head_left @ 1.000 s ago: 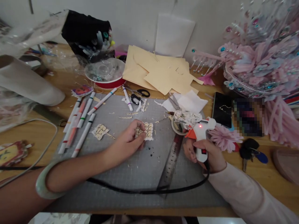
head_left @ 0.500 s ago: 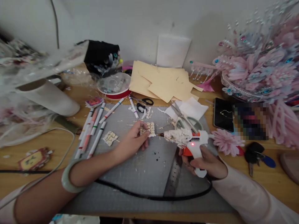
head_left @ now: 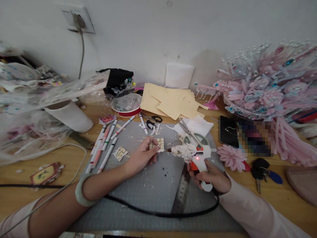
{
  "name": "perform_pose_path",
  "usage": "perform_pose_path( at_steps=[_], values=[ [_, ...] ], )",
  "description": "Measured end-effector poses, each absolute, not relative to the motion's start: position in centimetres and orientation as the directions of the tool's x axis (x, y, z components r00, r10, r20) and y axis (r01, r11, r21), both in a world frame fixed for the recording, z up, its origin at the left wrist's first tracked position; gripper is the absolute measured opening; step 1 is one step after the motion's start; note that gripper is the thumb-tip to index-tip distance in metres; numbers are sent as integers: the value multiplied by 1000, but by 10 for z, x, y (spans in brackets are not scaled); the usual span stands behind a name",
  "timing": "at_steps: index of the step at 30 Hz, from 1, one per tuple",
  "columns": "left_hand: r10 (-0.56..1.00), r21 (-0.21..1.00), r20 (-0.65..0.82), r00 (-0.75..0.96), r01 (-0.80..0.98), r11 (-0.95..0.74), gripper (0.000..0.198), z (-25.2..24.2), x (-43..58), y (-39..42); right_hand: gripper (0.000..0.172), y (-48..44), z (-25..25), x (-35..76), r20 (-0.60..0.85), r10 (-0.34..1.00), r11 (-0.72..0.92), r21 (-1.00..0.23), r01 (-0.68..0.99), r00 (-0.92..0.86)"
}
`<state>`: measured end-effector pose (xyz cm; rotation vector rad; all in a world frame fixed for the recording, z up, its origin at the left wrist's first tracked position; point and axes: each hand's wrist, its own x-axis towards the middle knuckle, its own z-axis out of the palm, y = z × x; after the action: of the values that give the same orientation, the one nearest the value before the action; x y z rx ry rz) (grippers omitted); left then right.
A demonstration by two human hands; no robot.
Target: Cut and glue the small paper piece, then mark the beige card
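Between the thumb and fingers of my left hand [head_left: 143,154] is a small cream-coloured cutout with dark scale-like lines [head_left: 160,144]. My right hand [head_left: 210,175] is wrapped round the grip of a white and orange hot glue gun [head_left: 201,160], its red light lit and its barrel crusted with whitish glue. The gun's nozzle points left, at or very near the cutout's lower right edge; whether they touch I cannot tell. A second patterned cutout [head_left: 121,153] lies on the grey cutting mat [head_left: 146,201], left of my left hand.
Several markers [head_left: 106,148] lie at the left. Grey-handled scissors [head_left: 192,132], black-handled scissors [head_left: 151,125] and cream card sheets [head_left: 173,102] are beyond my hands. A metal ruler [head_left: 180,195] and black cable [head_left: 163,215] lie nearer. A phone [head_left: 228,131] and keys [head_left: 260,168] sit right.
The camera view has tilted up and shifted, bringing a wall socket into sight. My hands keep the same grips, with the glue gun's nozzle still beside the cutout.
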<state>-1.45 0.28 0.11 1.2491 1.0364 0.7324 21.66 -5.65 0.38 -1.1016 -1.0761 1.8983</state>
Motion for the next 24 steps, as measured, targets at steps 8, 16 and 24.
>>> perform_pose_path(
  at_steps=[8, 16, 24],
  values=[
    [880, 965, -262, 396, 131, 228, 22, 5, -16, 1, 28, -57, 0, 219, -332, 843, -411, -905, -109, -424],
    [876, 962, -274, 398, 126, 244, 22, 2, -15, 2, 29, -59, 1, 218, -348, 852, -397, -917, -48, -392],
    [877, 961, -275, 394, 119, 248, 22, 2, -16, 2, 27, -59, 6, 216, -345, 845, -387, -922, -23, -410]
  ],
)
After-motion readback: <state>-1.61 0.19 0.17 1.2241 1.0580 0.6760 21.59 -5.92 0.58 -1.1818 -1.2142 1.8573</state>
